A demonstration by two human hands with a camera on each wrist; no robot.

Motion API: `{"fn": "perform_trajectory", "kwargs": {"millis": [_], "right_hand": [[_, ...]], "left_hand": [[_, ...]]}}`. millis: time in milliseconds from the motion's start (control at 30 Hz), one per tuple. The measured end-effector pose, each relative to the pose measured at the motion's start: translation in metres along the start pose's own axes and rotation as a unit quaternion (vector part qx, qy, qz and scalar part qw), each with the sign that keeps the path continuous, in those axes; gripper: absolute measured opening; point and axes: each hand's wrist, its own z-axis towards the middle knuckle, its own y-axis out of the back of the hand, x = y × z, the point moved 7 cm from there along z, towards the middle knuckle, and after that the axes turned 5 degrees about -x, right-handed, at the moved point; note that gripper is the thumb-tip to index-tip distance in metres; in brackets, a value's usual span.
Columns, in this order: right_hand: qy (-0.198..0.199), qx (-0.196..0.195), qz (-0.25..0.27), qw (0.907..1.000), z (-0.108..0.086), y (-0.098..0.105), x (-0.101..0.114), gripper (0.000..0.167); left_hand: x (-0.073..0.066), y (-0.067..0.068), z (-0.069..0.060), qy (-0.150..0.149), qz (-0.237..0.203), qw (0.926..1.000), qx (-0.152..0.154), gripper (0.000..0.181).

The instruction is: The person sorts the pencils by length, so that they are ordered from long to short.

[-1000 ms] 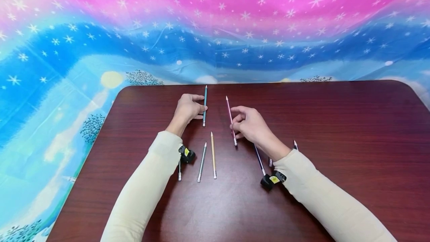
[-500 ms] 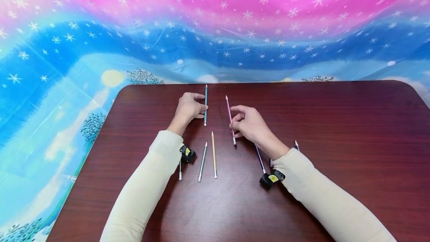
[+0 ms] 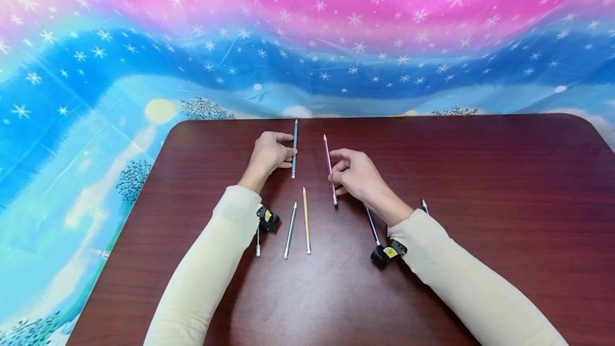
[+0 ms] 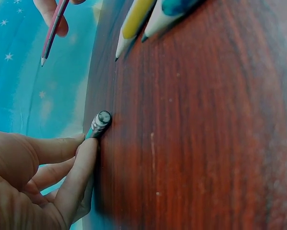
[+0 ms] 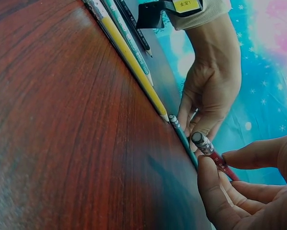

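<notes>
My left hand (image 3: 269, 155) pinches a teal pencil (image 3: 294, 146) between thumb and fingers near the table's far edge, its point facing away from me. In the left wrist view the eraser end of that teal pencil (image 4: 101, 120) sticks out past the fingertips, close to the tabletop. Over to the right, my right hand (image 3: 357, 176) holds a pink-red pencil (image 3: 328, 156) by its lower half, sharpened tip away from me. The right wrist view has the red pencil (image 5: 219, 162) raised off the table between thumb and fingers. A gap separates the two held pencils.
Nearer to me lie a yellow pencil (image 3: 306, 223) and a green pencil (image 3: 290, 231). A dark pencil (image 3: 258, 244) shows partly beneath the left sleeve. Around the right wrist are a dark blue pencil (image 3: 372, 226) and another pencil's tip (image 3: 424, 205). A patterned cloth (image 3: 307, 41) hangs behind the table.
</notes>
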Motion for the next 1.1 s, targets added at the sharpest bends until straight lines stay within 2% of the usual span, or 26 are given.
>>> {"fn": "perform_trajectory", "kwargs": {"millis": [433, 667, 1100], "right_hand": [[-0.003, 0.0, 0.003, 1.0, 0.002, -0.001, -0.001, 0.061], [0.002, -0.002, 0.002, 1.0, 0.004, -0.001, 0.003, 0.061], [-0.009, -0.017, 0.006, 0.9998, 0.03, -0.006, 0.009, 0.059]], "left_hand": [[0.001, 0.0, 0.0, 0.001, -0.008, 0.9998, 0.017, 0.047], [0.002, 0.0, 0.001, 0.005, -0.012, 0.9998, 0.016, 0.047], [0.004, 0.001, 0.0, 0.005, -0.026, 0.9996, 0.014, 0.045]]}}
